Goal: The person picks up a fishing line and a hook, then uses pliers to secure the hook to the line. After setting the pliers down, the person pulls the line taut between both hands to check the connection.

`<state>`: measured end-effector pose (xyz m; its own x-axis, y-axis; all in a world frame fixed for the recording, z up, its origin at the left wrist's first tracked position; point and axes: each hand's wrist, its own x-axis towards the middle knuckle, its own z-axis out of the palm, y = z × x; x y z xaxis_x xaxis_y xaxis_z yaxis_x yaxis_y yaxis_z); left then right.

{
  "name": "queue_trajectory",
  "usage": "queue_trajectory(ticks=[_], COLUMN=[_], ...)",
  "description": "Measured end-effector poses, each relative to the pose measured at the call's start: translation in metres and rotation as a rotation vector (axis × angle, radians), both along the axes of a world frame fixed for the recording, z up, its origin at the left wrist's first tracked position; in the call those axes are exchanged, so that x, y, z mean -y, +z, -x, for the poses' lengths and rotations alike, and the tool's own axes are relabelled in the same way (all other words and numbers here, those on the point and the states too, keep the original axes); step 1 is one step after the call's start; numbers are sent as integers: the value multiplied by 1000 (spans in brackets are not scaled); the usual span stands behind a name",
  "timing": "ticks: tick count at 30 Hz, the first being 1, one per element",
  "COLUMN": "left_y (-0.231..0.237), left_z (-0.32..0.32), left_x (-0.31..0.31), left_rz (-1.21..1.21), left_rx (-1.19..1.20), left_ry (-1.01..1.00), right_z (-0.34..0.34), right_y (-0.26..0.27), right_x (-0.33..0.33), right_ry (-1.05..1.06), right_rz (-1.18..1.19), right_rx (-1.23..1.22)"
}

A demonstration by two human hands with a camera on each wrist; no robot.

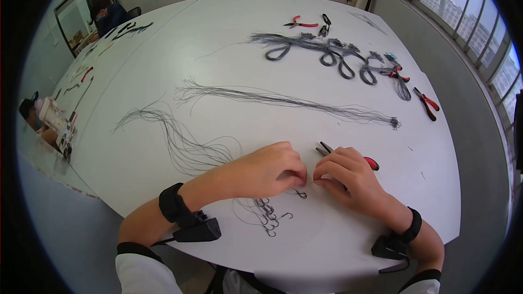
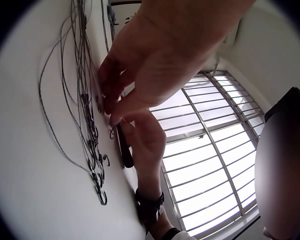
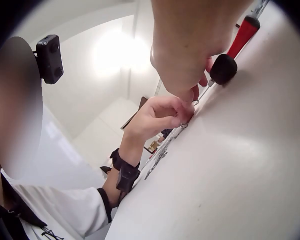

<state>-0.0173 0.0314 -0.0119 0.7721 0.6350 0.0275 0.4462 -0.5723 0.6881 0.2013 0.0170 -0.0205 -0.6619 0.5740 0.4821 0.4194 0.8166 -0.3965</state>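
The left hand [image 1: 267,171] pinches a thin dark wire [image 2: 112,133] between thumb and fingers; a small twisted loop [image 1: 302,195] shows just below it. Facing it, the right hand [image 1: 354,182] has thumb and fingertips together on a tiny piece of wire [image 3: 196,102], its far part hidden by the fingers. The two hands' fingertips are close together just above the table. Below the left forearm lies a bunch of wires with hooked ends [image 1: 269,219]. Pliers with red and black handles [image 1: 372,163] lie partly hidden behind the right hand.
A long straight wire bundle [image 1: 283,99] lies beyond the hands, a looser bundle [image 1: 177,139] at the left. Coiled dark bundles [image 1: 346,68] and more pliers [image 1: 427,103] are at the back right. Other tools [image 1: 128,30] lie far left.
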Motion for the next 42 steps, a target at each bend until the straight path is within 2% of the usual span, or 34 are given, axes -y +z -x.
queue_trajectory(ticks=[4,8,13,19,22,25,32,37,38,40,42], left_y=[3,11,12,10,14,12,11,10,10,8,14], left_z=[-3,-7,-11,-14,-16,-15,-13,-9,-7,-4,-5], left_x=[3,8,12,16,19,19,18,12,10,7,9], left_rz=[63,99,172,125,179,129,204,582,582,871,925], left_rx=[69,73,136,182,225,253,292,404,404,598,693], left_ry=[125,105,189,197,252,245,263,210,210,110,140], right_z=[0,0,2,-1,0,1,1,2,2,1,2], right_y=[2,4,8,7,5,4,8,7,6,5,5], right_x=[3,6,13,14,13,12,14,14,14,16,16], right_ry=[3,6,-57,-82,-75,-66,-114,-140,-140,-187,-183], right_rz=[28,71,261,363,281,190,196,241,241,285,255], right_rx=[-36,-56,-130,-146,-156,-153,-173,-254,-253,-234,-230])
